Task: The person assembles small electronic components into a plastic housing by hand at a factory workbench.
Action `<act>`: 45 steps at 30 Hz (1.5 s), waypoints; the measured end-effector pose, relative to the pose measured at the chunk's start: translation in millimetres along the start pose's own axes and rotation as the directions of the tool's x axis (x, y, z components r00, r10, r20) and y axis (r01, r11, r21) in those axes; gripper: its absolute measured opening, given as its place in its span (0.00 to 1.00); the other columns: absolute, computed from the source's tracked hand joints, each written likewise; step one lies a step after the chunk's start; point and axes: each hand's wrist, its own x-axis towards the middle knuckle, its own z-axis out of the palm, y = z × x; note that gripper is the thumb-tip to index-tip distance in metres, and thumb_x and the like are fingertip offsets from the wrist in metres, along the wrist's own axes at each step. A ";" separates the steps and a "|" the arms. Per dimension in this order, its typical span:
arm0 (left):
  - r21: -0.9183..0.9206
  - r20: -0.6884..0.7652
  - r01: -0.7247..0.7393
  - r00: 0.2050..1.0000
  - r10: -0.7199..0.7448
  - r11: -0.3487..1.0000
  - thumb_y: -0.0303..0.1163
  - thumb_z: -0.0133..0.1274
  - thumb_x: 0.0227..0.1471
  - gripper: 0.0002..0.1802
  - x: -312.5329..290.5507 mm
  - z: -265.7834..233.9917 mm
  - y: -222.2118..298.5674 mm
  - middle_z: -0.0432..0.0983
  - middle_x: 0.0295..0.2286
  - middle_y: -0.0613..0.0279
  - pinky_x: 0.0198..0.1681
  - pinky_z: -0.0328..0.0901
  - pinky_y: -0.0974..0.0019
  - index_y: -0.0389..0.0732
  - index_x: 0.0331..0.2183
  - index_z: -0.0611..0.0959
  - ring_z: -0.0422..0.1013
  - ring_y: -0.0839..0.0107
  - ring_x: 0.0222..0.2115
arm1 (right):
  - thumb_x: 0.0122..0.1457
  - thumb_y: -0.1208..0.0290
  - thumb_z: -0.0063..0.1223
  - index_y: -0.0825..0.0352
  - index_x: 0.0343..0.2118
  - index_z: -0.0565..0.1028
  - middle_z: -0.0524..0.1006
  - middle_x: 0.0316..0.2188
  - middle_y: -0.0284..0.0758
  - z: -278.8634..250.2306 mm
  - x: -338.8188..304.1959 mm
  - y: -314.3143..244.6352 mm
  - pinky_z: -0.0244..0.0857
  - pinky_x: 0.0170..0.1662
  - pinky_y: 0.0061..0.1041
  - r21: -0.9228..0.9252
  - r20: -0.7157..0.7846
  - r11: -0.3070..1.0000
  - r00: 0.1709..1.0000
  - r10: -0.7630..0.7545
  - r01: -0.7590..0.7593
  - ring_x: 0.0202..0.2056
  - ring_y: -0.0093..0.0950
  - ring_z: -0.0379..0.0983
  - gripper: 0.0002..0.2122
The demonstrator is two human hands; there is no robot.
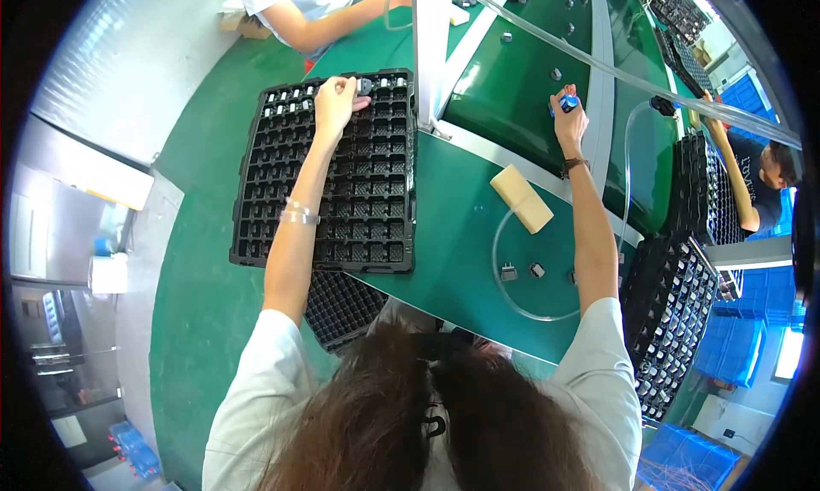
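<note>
- Left hand: thumb and fingers pinching a small dark grey piece at the far edge of the large tray; pale bands on the forearm.
- Right hand: fingers bent round a blue object, over the green belt; dark band at the wrist. I cannot make out the object's full shape.
- Large tray: black, many-pocketed, lying at the bench's left side. I count it mostly unfilled, with pale pieces in the far rows.
- Lower tray: black, partly hidden beneath the large tray's near edge.
- Bench: green top, between the large tray and the right forearm.
- Sponge-like block: yellow, set askew on the bench.
- Small grey pieces: loose on the bench, nearer me than the block.
- Clear tube: curving from the block around those pieces.
- Belt: green, scattered with further small pieces, bordered by pale rails.
- White post: upright, just beyond the large tray's right corner.
- Tray stack: black, at right, its top pockets holding pale pieces.
- Co-workers: one person's arm at far left; another person at right.
</note>
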 end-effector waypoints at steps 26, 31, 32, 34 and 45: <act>-0.495 0.488 0.420 0.859 -0.157 0.761 0.22 0.51 0.46 0.15 -306.3 57.3 95.8 0.72 0.34 0.60 0.44 0.64 0.72 0.32 0.39 0.73 0.69 0.75 0.36 | 0.58 0.62 0.37 0.69 0.39 0.71 0.73 0.32 0.29 -216.3 -263.6 -204.1 0.55 0.25 0.10 0.793 0.410 0.474 0.911 0.048 -0.382 0.25 0.11 0.64 0.16; -0.482 0.509 0.417 0.849 -0.141 0.770 0.21 0.52 0.45 0.14 -320.9 54.7 107.7 0.72 0.33 0.61 0.41 0.62 0.76 0.32 0.38 0.74 0.68 0.77 0.35 | 0.58 0.63 0.37 0.69 0.39 0.71 0.73 0.29 0.27 -226.8 -276.6 -213.5 0.54 0.24 0.10 0.794 0.371 0.512 0.928 0.020 -0.329 0.23 0.10 0.63 0.15; -0.482 0.510 0.417 0.849 -0.140 0.771 0.21 0.52 0.45 0.14 -323.2 54.6 107.6 0.72 0.33 0.61 0.41 0.62 0.76 0.32 0.38 0.74 0.68 0.77 0.35 | 0.58 0.63 0.37 0.69 0.39 0.71 0.73 0.29 0.27 -230.0 -278.3 -214.4 0.54 0.24 0.10 0.794 0.370 0.512 0.929 0.021 -0.328 0.23 0.10 0.63 0.15; -0.508 0.508 0.429 0.849 -0.143 0.747 0.21 0.53 0.44 0.15 -326.9 53.2 105.1 0.72 0.32 0.61 0.42 0.61 0.75 0.32 0.39 0.74 0.68 0.77 0.36 | 0.58 0.61 0.38 0.68 0.39 0.72 0.73 0.27 0.26 -234.9 -283.5 -215.4 0.51 0.23 0.10 0.782 0.419 0.502 0.908 0.014 -0.369 0.22 0.09 0.61 0.16; -0.407 0.536 0.450 0.822 -0.191 0.795 0.23 0.55 0.42 0.14 -335.1 50.6 95.2 0.72 0.33 0.60 0.42 0.60 0.73 0.34 0.36 0.74 0.68 0.76 0.36 | 0.58 0.59 0.38 0.68 0.37 0.72 0.73 0.24 0.26 -233.6 -298.7 -192.4 0.50 0.19 0.12 0.695 0.546 0.553 0.838 0.009 -0.459 0.20 0.10 0.60 0.17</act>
